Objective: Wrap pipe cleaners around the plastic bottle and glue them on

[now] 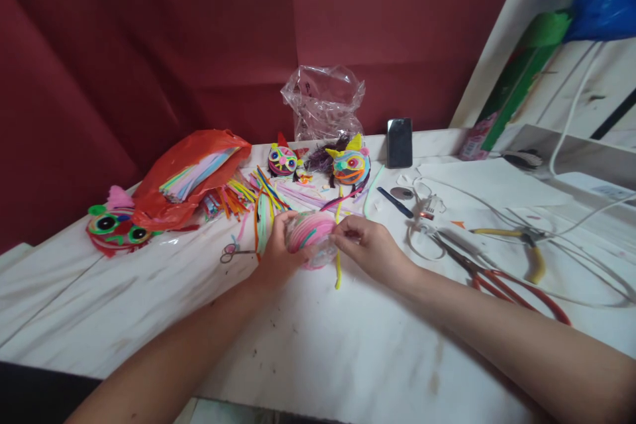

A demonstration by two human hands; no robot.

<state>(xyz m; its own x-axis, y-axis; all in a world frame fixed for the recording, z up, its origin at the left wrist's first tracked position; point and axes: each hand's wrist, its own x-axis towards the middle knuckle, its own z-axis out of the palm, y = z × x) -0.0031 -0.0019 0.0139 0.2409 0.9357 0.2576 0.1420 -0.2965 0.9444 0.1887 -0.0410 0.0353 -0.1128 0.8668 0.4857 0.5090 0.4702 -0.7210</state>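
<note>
Between my hands is a rounded pink ball with white and teal stripes (309, 230), partly covered by clear plastic. My left hand (279, 248) is wrapped round its left side. My right hand (366, 246) has thumb and finger pinched at the clear edge on its right; whether anything else is in that pinch is hidden. A yellow pipe cleaner (338, 275) lies just beside the ball, by my right fingertips. Small scissors (233, 252) rest left of my left hand. Behind the ball are loose pipe cleaners (264, 205) in several colours.
Decorated animal heads (352, 164) stand at the back, another (116, 230) at far left. A red plastic bag (199, 146) holds pipe cleaners. To the right lie a glue gun (428, 212), orange-handled scissors (497, 281), pliers (532, 255) and cables. A phone (399, 144) leans upright behind.
</note>
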